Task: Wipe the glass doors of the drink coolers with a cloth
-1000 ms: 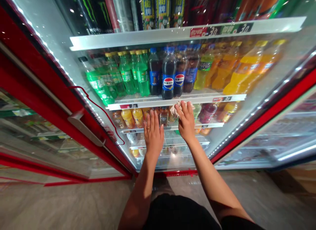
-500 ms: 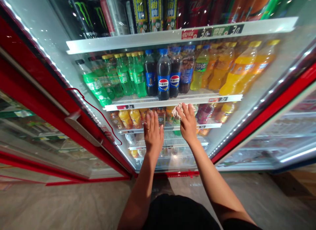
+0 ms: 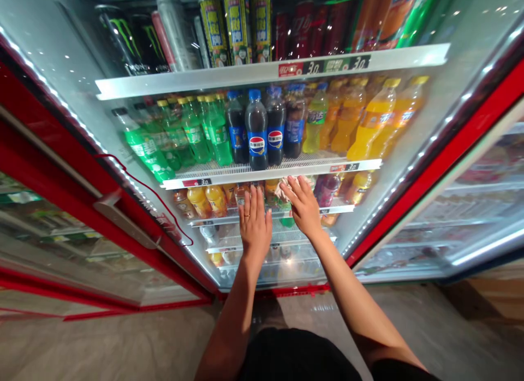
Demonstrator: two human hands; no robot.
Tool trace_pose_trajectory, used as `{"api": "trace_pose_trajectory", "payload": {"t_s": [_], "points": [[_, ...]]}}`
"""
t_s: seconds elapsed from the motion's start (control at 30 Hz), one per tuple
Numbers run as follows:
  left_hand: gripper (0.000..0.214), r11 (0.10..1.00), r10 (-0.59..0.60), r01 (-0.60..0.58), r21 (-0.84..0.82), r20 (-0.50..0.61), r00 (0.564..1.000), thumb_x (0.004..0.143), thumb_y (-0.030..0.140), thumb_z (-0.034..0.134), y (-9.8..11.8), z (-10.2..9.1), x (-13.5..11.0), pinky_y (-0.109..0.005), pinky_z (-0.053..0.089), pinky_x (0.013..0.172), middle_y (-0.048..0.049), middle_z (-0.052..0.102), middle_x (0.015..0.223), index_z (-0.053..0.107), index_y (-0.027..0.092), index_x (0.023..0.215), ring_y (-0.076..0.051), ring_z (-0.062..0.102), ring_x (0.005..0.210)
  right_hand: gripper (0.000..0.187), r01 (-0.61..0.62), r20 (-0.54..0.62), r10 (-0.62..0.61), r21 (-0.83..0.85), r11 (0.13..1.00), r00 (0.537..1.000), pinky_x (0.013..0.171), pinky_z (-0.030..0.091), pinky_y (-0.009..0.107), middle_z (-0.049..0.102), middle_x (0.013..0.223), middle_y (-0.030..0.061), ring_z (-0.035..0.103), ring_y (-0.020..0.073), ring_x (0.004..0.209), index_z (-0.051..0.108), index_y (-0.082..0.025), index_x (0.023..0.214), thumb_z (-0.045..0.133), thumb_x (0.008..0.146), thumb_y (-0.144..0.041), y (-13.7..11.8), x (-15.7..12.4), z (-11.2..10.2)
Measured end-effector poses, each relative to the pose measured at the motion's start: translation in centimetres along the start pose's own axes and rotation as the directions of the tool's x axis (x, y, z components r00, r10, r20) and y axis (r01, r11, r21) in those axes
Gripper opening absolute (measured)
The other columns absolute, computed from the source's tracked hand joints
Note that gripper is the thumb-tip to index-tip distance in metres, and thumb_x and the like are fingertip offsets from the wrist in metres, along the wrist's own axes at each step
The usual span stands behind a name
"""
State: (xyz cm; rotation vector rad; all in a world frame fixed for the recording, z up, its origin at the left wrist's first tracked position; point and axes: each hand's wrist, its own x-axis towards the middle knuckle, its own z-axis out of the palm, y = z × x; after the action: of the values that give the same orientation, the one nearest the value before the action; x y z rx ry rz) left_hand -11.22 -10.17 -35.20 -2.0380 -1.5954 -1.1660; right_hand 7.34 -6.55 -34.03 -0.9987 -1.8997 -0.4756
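My left hand (image 3: 254,222) lies flat and open on the glass door (image 3: 123,119) of a drinks fridge, with a ring on one finger. Just to its right, my right hand (image 3: 305,206) presses a pale crumpled cloth (image 3: 282,189) against the same glass, fingers spread over it. Both hands sit just below the shelf of Pepsi bottles (image 3: 257,131), in front of a lower shelf of small orange and brown bottles (image 3: 204,200).
Green soda bottles (image 3: 192,135) stand left of the Pepsi and orange soda bottles (image 3: 368,124) to the right. Cans (image 3: 235,26) fill the top shelf. A red door frame with a grey handle (image 3: 123,217) runs down the left, another red frame (image 3: 429,168) on the right. Below is grey floor (image 3: 102,343).
The view has tilted and turned a little, so the shelves sit lower and further left. Both hands stay on the glass; the right hand with the cloth has shifted slightly.
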Motion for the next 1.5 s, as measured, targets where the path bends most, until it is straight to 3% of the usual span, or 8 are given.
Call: {"api": "trace_pose_trajectory", "payload": {"t_s": [0.2,0.47,0.6,0.73,0.93,1.1,1.27,1.5], "points": [[0.078,1.000,0.007,-0.007,0.018,0.007,1.000,0.112,0.026,0.045,0.8,-0.1,0.3,-0.052,0.026,0.137,-0.0098,0.025,0.180,-0.001,0.024,0.174,-0.027,0.024,0.167,0.089,-0.073,-0.141,0.071,-0.013,0.997,0.988,0.136,0.030,0.067,0.014,0.183,-0.0126,0.009,0.0259,0.171,0.011,-0.050,0.172,0.038,0.102,-0.001,1.1,1.6,-0.8],[0.075,1.000,0.018,-0.018,0.002,-0.004,1.000,0.112,0.026,0.045,2.4,0.1,0.9,-0.050,0.021,0.139,-0.0108,0.027,0.180,0.005,0.022,0.175,-0.026,0.022,0.168,0.094,0.047,0.047,-0.045,-0.037,0.998,0.998,0.134,0.038,0.059,0.032,0.179,-0.0045,0.019,0.0235,0.169,0.010,-0.045,0.174,0.042,0.099,0.002,2.6,-0.8,-1.9],[0.075,1.000,0.018,-0.018,-0.010,-0.010,1.000,0.112,0.025,0.044,3.6,0.1,0.8,-0.051,0.026,0.138,-0.0126,0.029,0.179,0.005,0.022,0.176,-0.027,0.023,0.168,0.095,-0.022,0.006,0.022,-0.036,0.999,1.000,0.135,0.036,0.062,0.028,0.180,-0.0073,0.018,0.0257,0.169,0.011,-0.048,0.173,0.042,0.098,0.003,3.9,-1.4,-2.7],[0.076,0.999,0.010,-0.010,-0.040,-0.011,1.000,0.112,0.023,0.044,5.0,0.3,0.4,-0.052,0.030,0.136,-0.0126,0.028,0.179,0.002,0.023,0.176,-0.028,0.023,0.168,0.094,-0.079,0.027,0.080,-0.038,0.996,0.996,0.136,0.032,0.067,0.023,0.181,-0.0084,0.015,0.0287,0.170,0.010,-0.048,0.172,0.043,0.099,0.000,3.7,0.1,-2.7],[0.081,0.998,-0.051,0.051,-0.036,0.005,0.999,0.111,0.021,0.048,6.4,1.0,-0.6,-0.053,0.034,0.135,-0.0134,0.028,0.179,0.001,0.026,0.176,-0.029,0.028,0.166,0.085,0.083,0.198,-0.083,0.012,0.997,0.977,0.136,0.036,0.054,0.045,0.173,-0.0057,0.030,0.0211,0.167,0.024,-0.043,0.172,0.041,0.102,0.001,3.9,0.1,-3.6],[0.080,0.997,-0.073,0.075,0.035,-0.057,0.996,0.111,0.022,0.048,7.0,1.9,-1.7,-0.054,0.027,0.137,-0.0150,0.030,0.178,-0.001,0.026,0.175,-0.028,0.029,0.166,0.092,0.087,0.142,-0.083,-0.018,0.996,0.986,0.135,0.039,0.052,0.043,0.174,-0.0049,0.027,0.0214,0.167,0.022,-0.042,0.173,0.042,0.097,0.006,6.1,-1.5,-5.0],[0.073,0.996,-0.072,0.074,0.049,-0.055,0.996,0.114,0.029,0.041,8.5,1.8,-1.8,-0.052,0.024,0.137,-0.0135,0.027,0.179,0.001,0.024,0.175,-0.026,0.022,0.168,0.092,0.059,0.128,-0.059,0.010,0.998,0.990,0.136,0.036,0.056,0.038,0.176,-0.0063,0.024,0.0230,0.168,0.016,-0.042,0.173,0.041,0.098,0.004,5.5,0.3,-4.6],[0.069,0.992,-0.113,0.115,0.058,-0.045,0.993,0.114,0.031,0.039,10.0,1.3,-1.1,-0.054,0.026,0.137,-0.0123,0.030,0.179,0.008,0.024,0.176,-0.027,0.020,0.169,0.088,0.155,0.214,-0.167,0.073,0.985,0.962,0.136,0.037,0.052,0.043,0.173,-0.0054,0.032,0.0207,0.166,0.021,-0.041,0.173,0.043,0.100,0.003,5.7,-0.2,-5.6]]}}
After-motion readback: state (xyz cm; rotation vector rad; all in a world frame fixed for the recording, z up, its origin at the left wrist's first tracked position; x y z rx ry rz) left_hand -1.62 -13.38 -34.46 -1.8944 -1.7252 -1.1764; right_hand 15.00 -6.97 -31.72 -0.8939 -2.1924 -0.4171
